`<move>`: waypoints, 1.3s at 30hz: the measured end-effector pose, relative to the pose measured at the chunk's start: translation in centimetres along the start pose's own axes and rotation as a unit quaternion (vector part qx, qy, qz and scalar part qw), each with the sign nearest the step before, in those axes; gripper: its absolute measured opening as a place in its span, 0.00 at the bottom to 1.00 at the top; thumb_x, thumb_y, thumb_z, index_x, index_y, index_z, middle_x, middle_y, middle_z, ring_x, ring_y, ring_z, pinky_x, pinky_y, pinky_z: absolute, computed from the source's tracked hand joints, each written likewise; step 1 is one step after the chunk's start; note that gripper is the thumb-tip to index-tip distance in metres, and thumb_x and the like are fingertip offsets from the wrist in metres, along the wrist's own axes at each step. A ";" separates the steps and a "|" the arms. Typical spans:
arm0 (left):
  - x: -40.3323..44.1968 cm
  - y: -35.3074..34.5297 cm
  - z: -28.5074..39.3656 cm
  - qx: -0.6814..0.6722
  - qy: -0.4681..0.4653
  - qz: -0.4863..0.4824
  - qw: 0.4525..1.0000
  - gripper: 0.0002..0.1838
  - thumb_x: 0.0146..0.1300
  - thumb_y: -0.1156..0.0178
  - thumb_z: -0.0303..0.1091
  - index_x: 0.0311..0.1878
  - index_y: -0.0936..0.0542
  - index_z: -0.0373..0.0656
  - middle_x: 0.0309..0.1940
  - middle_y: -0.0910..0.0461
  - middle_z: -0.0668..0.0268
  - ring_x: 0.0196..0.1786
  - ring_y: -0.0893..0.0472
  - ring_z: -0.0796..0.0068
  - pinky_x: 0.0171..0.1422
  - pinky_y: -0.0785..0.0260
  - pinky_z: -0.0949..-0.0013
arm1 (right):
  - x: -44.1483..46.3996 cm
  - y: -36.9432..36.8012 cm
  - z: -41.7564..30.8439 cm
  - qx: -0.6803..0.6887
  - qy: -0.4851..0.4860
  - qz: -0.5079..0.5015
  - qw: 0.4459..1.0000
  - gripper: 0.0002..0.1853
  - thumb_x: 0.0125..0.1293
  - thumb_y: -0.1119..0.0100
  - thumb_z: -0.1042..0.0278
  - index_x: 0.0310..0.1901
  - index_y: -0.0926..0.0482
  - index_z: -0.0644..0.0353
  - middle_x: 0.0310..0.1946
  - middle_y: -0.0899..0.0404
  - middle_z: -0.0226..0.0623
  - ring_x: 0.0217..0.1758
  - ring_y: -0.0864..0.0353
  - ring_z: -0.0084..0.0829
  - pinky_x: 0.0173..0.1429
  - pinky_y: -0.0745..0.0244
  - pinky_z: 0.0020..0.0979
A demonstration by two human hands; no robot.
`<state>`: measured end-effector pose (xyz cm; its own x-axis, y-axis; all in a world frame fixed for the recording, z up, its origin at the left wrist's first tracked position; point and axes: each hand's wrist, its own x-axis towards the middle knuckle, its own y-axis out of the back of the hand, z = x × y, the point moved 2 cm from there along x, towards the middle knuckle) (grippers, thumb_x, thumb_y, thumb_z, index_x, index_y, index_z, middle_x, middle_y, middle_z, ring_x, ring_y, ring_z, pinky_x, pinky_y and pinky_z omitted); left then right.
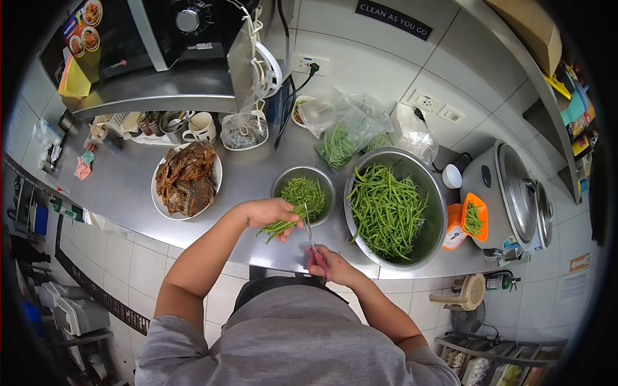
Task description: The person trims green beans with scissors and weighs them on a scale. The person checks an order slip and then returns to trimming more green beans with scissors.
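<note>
Left hand (267,211) grips beans (277,227) at small bowl (330,195); right hand (338,267) holds scissors (317,258) beside it. Beans likely light, bendy; hold mid-bunch.

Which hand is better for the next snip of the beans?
Probably the right hand: it already holds the scissors, with their blades up by the bunch of beans. The left hand is busy gripping that bunch at the small bowl.

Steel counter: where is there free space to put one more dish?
The steel counter is bare between the white plate and small bowl, and left of that plate, towards the pink cloth. Crowded: behind the large bowl (plastic bags) and right of it (orange scale).
</note>
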<state>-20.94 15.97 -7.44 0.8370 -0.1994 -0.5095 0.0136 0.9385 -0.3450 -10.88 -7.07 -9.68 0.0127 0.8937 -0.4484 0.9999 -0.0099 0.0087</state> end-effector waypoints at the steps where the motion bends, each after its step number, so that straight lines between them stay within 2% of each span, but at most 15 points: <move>1: 0.6 0.2 -0.1 0.001 0.005 -0.001 1.000 0.16 0.72 0.49 0.41 0.48 0.23 0.36 0.26 0.23 0.65 0.28 0.19 0.71 0.36 0.22 0.66 | 0.6 0.2 -0.1 0.013 0.001 -0.002 1.000 0.33 0.62 0.33 0.59 0.63 0.37 0.64 0.38 0.25 0.31 0.35 0.25 0.21 0.36 0.29 0.23; 6: 2.8 1.9 -0.4 0.053 0.089 -0.021 0.994 0.16 0.71 0.47 0.41 0.47 0.23 0.35 0.26 0.23 0.65 0.27 0.19 0.72 0.36 0.22 0.65 | 1.6 0.9 0.1 0.060 -0.037 0.059 0.996 0.22 0.59 0.30 0.63 0.49 0.27 0.67 0.26 0.25 0.30 0.21 0.28 0.19 0.24 0.33 0.23; 10: 3.0 2.5 0.0 0.038 0.101 -0.054 0.993 0.15 0.71 0.48 0.39 0.47 0.24 0.36 0.28 0.20 0.61 0.28 0.19 0.69 0.38 0.22 0.66 | 1.8 0.7 2.4 0.051 -0.035 0.065 0.996 0.25 0.60 0.31 0.57 0.50 0.28 0.66 0.26 0.25 0.30 0.22 0.28 0.20 0.24 0.33 0.24; 13: 3.2 2.7 0.9 0.062 -0.029 0.003 0.998 0.12 0.73 0.52 0.36 0.49 0.27 0.36 0.36 0.18 0.55 0.36 0.17 0.65 0.45 0.23 0.65 | 2.1 -1.4 4.4 0.125 0.034 0.107 0.986 0.33 0.61 0.33 0.49 0.57 0.34 0.64 0.32 0.25 0.33 0.26 0.27 0.21 0.28 0.32 0.25; 14: 3.3 2.6 1.4 -0.097 -0.152 0.142 0.973 0.11 0.74 0.54 0.34 0.50 0.29 0.37 0.40 0.19 0.53 0.40 0.17 0.62 0.48 0.24 0.64 | 1.8 -1.6 4.7 0.081 0.020 0.056 0.995 0.38 0.61 0.35 0.45 0.62 0.39 0.63 0.37 0.27 0.34 0.31 0.27 0.22 0.31 0.30 0.25; 15: 3.2 2.5 1.7 -0.251 -0.265 0.269 0.891 0.10 0.74 0.56 0.32 0.51 0.31 0.37 0.44 0.19 0.50 0.45 0.18 0.60 0.52 0.24 0.63 | 2.0 -2.7 4.2 0.089 0.025 0.036 0.995 0.38 0.62 0.35 0.45 0.62 0.40 0.62 0.38 0.28 0.33 0.32 0.28 0.23 0.32 0.30 0.25; 16: 3.5 2.4 1.7 -0.295 -0.313 0.304 0.850 0.10 0.76 0.59 0.31 0.55 0.36 0.39 0.49 0.21 0.50 0.49 0.19 0.61 0.53 0.25 0.61 | 2.0 -3.8 2.4 0.083 0.009 0.025 0.996 0.38 0.62 0.35 0.45 0.62 0.40 0.63 0.38 0.28 0.33 0.32 0.28 0.23 0.33 0.30 0.25; 17: 3.9 1.7 1.4 -0.292 -0.312 0.295 0.855 0.10 0.76 0.59 0.31 0.55 0.36 0.39 0.49 0.21 0.50 0.49 0.19 0.61 0.53 0.25 0.61 | 2.2 -4.8 0.7 0.078 -0.007 0.015 0.997 0.38 0.62 0.36 0.45 0.62 0.40 0.63 0.38 0.28 0.32 0.32 0.29 0.23 0.34 0.30 0.25; 19: 4.3 0.8 0.3 -0.404 -0.367 0.380 0.747 0.09 0.76 0.59 0.31 0.54 0.36 0.40 0.49 0.21 0.49 0.52 0.20 0.61 0.56 0.27 0.61 | 4.0 -6.1 -0.7 0.064 -0.001 0.058 0.996 0.38 0.62 0.35 0.45 0.62 0.40 0.64 0.37 0.27 0.33 0.31 0.28 0.23 0.33 0.30 0.25; 20: 4.5 0.5 -0.4 -0.412 -0.369 0.377 0.743 0.09 0.76 0.58 0.31 0.54 0.37 0.41 0.50 0.22 0.49 0.53 0.21 0.61 0.57 0.27 0.62 | 4.7 -6.8 -1.2 0.051 0.000 0.089 0.995 0.38 0.62 0.35 0.45 0.61 0.39 0.65 0.37 0.27 0.34 0.31 0.28 0.23 0.33 0.30 0.25; 23: 3.8 -0.7 -1.8 -0.405 -0.331 0.381 0.762 0.09 0.76 0.59 0.31 0.54 0.37 0.40 0.52 0.23 0.48 0.54 0.21 0.58 0.59 0.27 0.60 | 6.6 -7.6 -2.6 0.173 0.038 0.198 0.964 0.37 0.62 0.35 0.45 0.59 0.38 0.67 0.34 0.26 0.35 0.30 0.27 0.23 0.33 0.30 0.24; 30: 3.5 0.1 -2.9 -0.395 -0.285 0.354 0.798 0.09 0.76 0.59 0.32 0.54 0.37 0.41 0.49 0.21 0.52 0.51 0.19 0.61 0.54 0.26 0.63 | 5.3 -7.2 -2.8 0.149 -0.053 0.285 0.945 0.29 0.61 0.32 0.51 0.50 0.30 0.67 0.23 0.25 0.34 0.21 0.26 0.22 0.26 0.28 0.24; 35: 4.3 -0.1 -0.5 -0.368 -0.291 0.345 0.813 0.10 0.76 0.58 0.34 0.54 0.35 0.41 0.46 0.19 0.55 0.47 0.18 0.65 0.48 0.26 0.66 | 1.2 -8.1 0.7 0.091 -0.018 0.314 0.945 0.36 0.56 0.30 0.46 0.54 0.31 0.67 0.28 0.22 0.38 0.26 0.22 0.24 0.30 0.26 0.25; 37: 4.2 -2.2 3.0 -0.264 -0.366 0.298 0.841 0.11 0.76 0.57 0.33 0.55 0.34 0.40 0.42 0.19 0.56 0.43 0.17 0.68 0.46 0.26 0.67 | -2.4 -7.9 2.8 -0.094 -0.036 0.285 0.953 0.38 0.55 0.29 0.44 0.56 0.31 0.66 0.32 0.20 0.40 0.27 0.21 0.26 0.33 0.25 0.26; 39: 6.6 -5.1 6.0 -0.114 -0.426 0.248 0.863 0.12 0.75 0.55 0.33 0.57 0.33 0.39 0.39 0.19 0.58 0.42 0.18 0.67 0.48 0.25 0.64 | -6.4 -7.4 5.4 -0.090 -0.053 0.296 0.949 0.38 0.54 0.29 0.43 0.56 0.30 0.66 0.31 0.20 0.40 0.27 0.21 0.27 0.34 0.25 0.26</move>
<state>-12.18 11.51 -4.32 0.8086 0.5811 0.0920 -0.4880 0.7498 -0.4468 -18.34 -15.11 -11.69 0.5827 0.7053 -0.4037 0.8003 -0.4117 0.4360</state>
